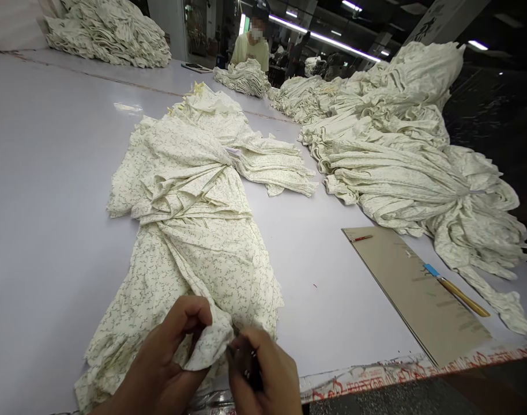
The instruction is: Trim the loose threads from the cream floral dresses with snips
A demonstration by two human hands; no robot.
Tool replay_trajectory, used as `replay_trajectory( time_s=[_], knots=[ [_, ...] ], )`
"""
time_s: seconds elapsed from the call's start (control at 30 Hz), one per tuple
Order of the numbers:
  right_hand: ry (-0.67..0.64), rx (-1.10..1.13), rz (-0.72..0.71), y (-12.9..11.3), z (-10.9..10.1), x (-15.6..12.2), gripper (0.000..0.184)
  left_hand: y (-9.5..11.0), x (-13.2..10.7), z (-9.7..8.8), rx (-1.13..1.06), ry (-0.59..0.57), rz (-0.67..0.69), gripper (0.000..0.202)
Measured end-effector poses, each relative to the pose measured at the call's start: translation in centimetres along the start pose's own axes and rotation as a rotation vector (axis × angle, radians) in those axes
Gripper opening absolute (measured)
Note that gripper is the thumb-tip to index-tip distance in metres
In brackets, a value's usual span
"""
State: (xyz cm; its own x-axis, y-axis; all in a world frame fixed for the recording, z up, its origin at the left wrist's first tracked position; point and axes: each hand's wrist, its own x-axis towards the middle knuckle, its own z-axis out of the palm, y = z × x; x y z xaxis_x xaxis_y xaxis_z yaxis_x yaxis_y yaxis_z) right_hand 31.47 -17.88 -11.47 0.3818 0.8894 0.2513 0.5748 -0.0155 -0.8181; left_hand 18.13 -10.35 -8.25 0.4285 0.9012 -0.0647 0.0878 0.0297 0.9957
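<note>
A cream floral-print garment (194, 253) lies bunched on the white table (51, 173), stretching away from me. My left hand (168, 357) pinches the near edge of this fabric, fingers curled around a fold. My right hand (263, 374) is closed beside it on a small dark tool, touching the same fold. What the tool is I cannot make out.
A large heap of the same cream fabric (410, 161) fills the right side. A brown cardboard sheet (414, 288) with a wooden-handled tool (458, 294) and a red pen (362, 238) lies near the front edge. More piles (112, 31) sit at the back, where a person (251, 46) stands.
</note>
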Motion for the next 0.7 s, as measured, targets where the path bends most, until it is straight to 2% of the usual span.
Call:
replay_trajectory(
  time_s=[0.07, 0.1, 0.2, 0.3, 0.37, 0.47, 0.53, 0.6, 0.67, 0.7],
  knots=[
    [0.043, 0.067, 0.088, -0.1, -1.1, 1.1, 0.012, 0.4, 0.5, -0.6, 0.061, -0.052, 0.061, 0.006],
    [0.069, 0.104, 0.143, -0.1, -1.6, 1.5, 0.016, 0.6, 0.7, -0.9, 0.067, -0.101, 0.047, 0.008],
    [0.116, 0.195, 0.247, -0.1, -2.1, 1.5, 0.021, 1.0, 1.3, -1.6, 0.035, -0.215, -0.118, 0.022],
    [0.063, 0.215, 0.238, 0.0, -0.7, 0.1, 0.018, 0.9, 1.1, -1.3, 0.004, -0.213, -0.209, 0.013],
    [-0.004, 0.151, 0.179, 0.0, 0.7, -0.7, 0.022, 0.7, 0.7, -0.7, -0.041, -0.195, -0.228, 0.01],
    [-0.071, 0.071, 0.059, -0.2, 1.6, -0.7, 0.011, 0.7, 0.2, -0.2, -0.062, -0.128, -0.232, 0.011],
    [-0.091, 0.1, 0.023, -0.2, 1.2, -0.1, 0.006, 0.8, 0.2, -0.4, -0.022, -0.059, -0.22, 0.014],
    [-0.07, 0.169, 0.067, -0.2, 0.1, 0.7, 0.004, 1.0, 0.4, -0.8, 0.026, -0.056, -0.2, 0.014],
    [-0.01, 0.236, 0.16, 0.0, -0.9, 1.4, 0.006, 1.1, 0.9, -1.3, 0.02, -0.15, -0.199, 0.007],
    [0.01, 0.261, 0.202, 0.1, -1.4, 1.6, 0.011, 1.2, 1.2, -1.5, -0.012, -0.218, -0.218, 0.016]
  ],
)
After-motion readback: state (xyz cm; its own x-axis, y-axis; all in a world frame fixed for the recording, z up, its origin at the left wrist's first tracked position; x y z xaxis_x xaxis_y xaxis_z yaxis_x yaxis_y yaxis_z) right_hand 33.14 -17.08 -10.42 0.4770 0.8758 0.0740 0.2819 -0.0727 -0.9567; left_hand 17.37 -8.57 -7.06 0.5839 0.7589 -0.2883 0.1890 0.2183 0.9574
